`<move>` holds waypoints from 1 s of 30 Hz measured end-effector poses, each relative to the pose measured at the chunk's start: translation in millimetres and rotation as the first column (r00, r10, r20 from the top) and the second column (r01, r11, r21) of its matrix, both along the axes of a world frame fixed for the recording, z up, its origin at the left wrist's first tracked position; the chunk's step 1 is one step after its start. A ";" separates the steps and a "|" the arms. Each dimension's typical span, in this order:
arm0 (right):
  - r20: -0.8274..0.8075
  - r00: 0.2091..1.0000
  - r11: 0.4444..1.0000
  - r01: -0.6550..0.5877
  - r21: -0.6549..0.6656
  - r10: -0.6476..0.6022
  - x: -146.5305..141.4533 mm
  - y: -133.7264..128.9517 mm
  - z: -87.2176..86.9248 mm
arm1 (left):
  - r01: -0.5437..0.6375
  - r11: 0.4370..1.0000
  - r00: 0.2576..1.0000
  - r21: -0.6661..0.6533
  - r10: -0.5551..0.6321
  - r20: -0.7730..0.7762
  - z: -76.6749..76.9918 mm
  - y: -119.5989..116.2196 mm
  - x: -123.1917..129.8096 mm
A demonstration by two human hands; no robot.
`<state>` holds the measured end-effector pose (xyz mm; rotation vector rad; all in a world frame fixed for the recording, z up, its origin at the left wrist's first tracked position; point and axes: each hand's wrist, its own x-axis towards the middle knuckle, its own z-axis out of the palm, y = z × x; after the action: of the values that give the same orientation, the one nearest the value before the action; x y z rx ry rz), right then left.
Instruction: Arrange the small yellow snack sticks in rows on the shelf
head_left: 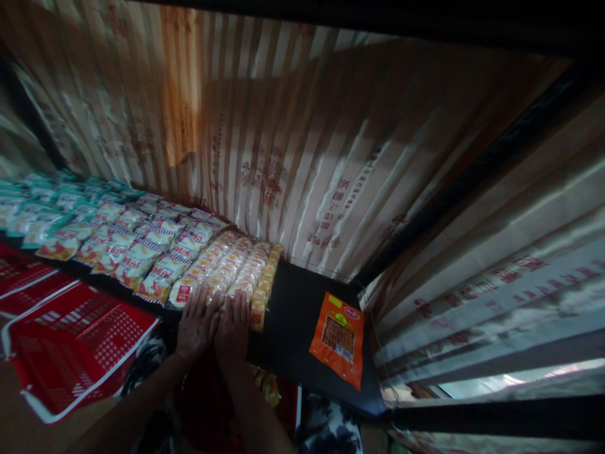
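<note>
Small round packets (225,260) in clear wrap are arranged in close rows on a black shelf (289,315), the rows being run from its front edge toward the back. The left hand (196,321) is laid over the front ends of these rows, its fingers extended side by side and not curled around any packet. The right hand (233,328) is placed just beside it, near the yellow packets (267,277); its fingers are likewise straightened and rested on the front packets, and whether any slight pressure is applied cannot be told. The row of yellow packets is set against the right side of the round ones. On the left, bags with striped edges (161,271) are stood in overlapping ranks, and beyond them bags with green edges (47,211) are seen at the far left. An orange packet (338,340) is laid flat near the right end of the shelf, well apart from the rows. Below the shelf's front edge, a red basket (111,328) with a white rim is shown at the left. The rear is closed off by pleated sheeting (283,82) printed with red characters, crossed at the right by a slanting black post (472,176).
</note>
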<state>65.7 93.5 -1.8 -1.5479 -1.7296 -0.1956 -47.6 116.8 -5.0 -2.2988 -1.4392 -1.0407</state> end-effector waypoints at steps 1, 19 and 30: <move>-0.004 1.000 1.000 0.012 0.000 -0.012 -0.7 0.2 0.7 | -0.003 1.000 1.000 0.001 0.003 -0.012 -2.2 0.3 1.1; 0.034 0.998 0.998 -0.056 0.042 0.054 13.1 -9.4 10.8 | -0.043 0.999 0.998 0.009 0.043 -0.054 10.6 -4.2 10.3; -0.279 0.942 0.977 0.208 0.047 -0.187 84.4 10.4 -19.3 | 0.094 0.995 0.988 0.023 -0.090 -0.129 25.1 -18.7 61.6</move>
<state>150.1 103.9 -21.1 -1.6099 -1.3381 -0.1386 14.0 98.1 20.0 -2.3840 -1.2721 -0.9138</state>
